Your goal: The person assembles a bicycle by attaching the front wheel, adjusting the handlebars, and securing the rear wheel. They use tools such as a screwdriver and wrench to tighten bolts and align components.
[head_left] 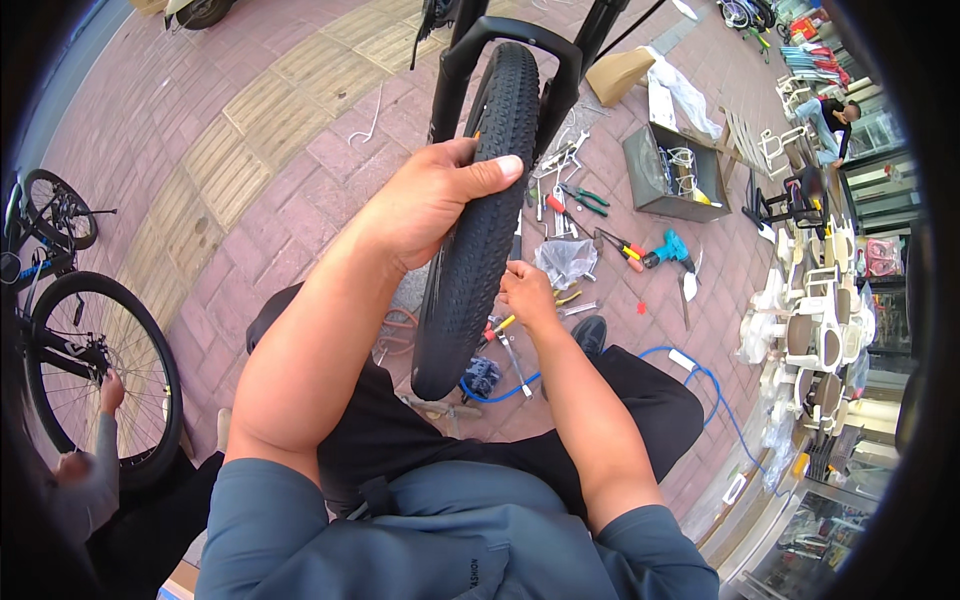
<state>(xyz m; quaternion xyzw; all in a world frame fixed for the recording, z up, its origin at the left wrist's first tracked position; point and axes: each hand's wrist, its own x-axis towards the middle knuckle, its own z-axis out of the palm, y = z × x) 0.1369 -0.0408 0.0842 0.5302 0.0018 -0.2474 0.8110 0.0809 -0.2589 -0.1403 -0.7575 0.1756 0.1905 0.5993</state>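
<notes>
A bicycle's front wheel with a black knobby tyre (497, 190) stands between my legs, set in a black fork (560, 95). My left hand (430, 200) is closed around the upper part of the tyre. Its thumb lies across the tread, and the other fingers pass out of sight behind the left side. Lower down, my right hand (527, 293) is at the wheel's right side with its fingers curled. Whatever those fingers hold, if anything, is hidden. Just below that hand lie hand tools and a dark blue patterned cloth-like bundle (482, 378).
Green-handled pliers (585, 198), a clear plastic bag (567, 262) and a blue drill (668, 248) lie on the brick paving. Beyond is a metal toolbox (690, 208). A blue hose (715, 390) runs right, toward stacked white seats (825, 325). Leftward, another person's hand (112, 393) touches a bicycle wheel.
</notes>
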